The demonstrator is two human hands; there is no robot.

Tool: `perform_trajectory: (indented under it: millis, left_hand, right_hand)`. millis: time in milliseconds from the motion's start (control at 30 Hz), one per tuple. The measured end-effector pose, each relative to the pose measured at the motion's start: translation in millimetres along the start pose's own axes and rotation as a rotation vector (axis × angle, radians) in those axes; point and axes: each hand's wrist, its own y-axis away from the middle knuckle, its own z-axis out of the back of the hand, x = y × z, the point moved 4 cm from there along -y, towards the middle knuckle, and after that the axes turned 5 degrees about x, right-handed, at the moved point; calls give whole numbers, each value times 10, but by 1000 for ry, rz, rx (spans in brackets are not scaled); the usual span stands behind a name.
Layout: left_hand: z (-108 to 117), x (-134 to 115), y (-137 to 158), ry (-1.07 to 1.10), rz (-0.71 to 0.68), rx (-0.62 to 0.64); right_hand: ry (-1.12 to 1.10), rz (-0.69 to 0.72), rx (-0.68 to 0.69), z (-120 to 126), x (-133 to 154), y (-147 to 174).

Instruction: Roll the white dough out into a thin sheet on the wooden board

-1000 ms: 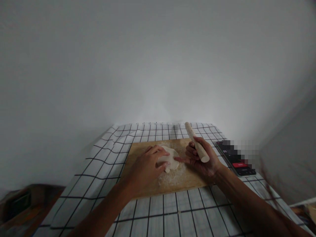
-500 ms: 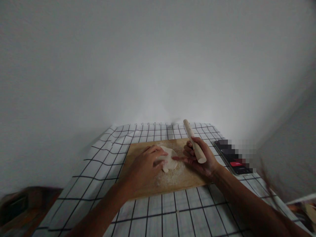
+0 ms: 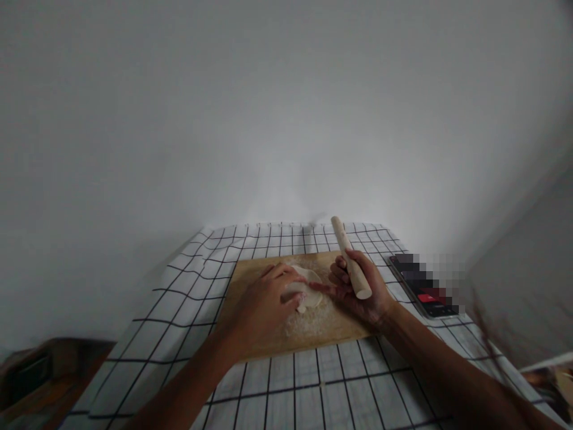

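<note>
A flat, pale piece of dough [image 3: 314,297] lies on a floured wooden board [image 3: 273,346]. From the left, my left hand [image 3: 268,301] has its thumb and fingers curved around the dough's left part, pinching it; that part is partly hidden under the hand. My right hand [image 3: 376,301] is closed around a short wooden rolling pin [image 3: 350,258], which is tilted up off the board. One finger of this hand stretches left and touches the dough close to the left fingertips.
The board rests on a white tablecloth with black grid lines [image 3: 308,382]. Right of the board lies a phone [image 3: 414,289], partly blurred out. A plain wall [image 3: 286,119] rises behind the table. Dark brown objects [image 3: 40,376] sit low at the left.
My right hand has shifted slightly left with the rolling pin, its stretched finger moving further over the dough toward my left fingertips. My left hand has barely moved.
</note>
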Motion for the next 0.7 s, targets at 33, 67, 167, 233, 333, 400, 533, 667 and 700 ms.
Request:
perform_trajectory:
  millis: [33,67,167,233,333,400,533,667,700]
  left_hand:
    - [-3,-6,-1,4,4,2]
    - [-5,-9,-2,6,8,5]
    - [-5,-5,-1,12,22,2]
    - [-4,3,1,10,29,-4]
    - [-1,9,3,4,34,-10]
    - [-1,4,3,9,32,-7]
    - [-1,-11,1,23,18,-2]
    - [-10,-1,4,13,13,-23]
    - [-14,3,5,12,11,-26]
  right_hand:
    - [-3,0,4,-10,3,-1]
    - [-4,-2,10,-22,14,2]
    - [1,-9,20,-47,76,24]
    - [5,-18,23,-45,115,37]
    - [11,-38,24,-30,130,41]
    - [16,-49,24,-30,120,38]
    - [26,-51,22,-57,98,38]
    - [27,-36,27,-67,68,41]
    - [23,-32,27,-62,59,40]
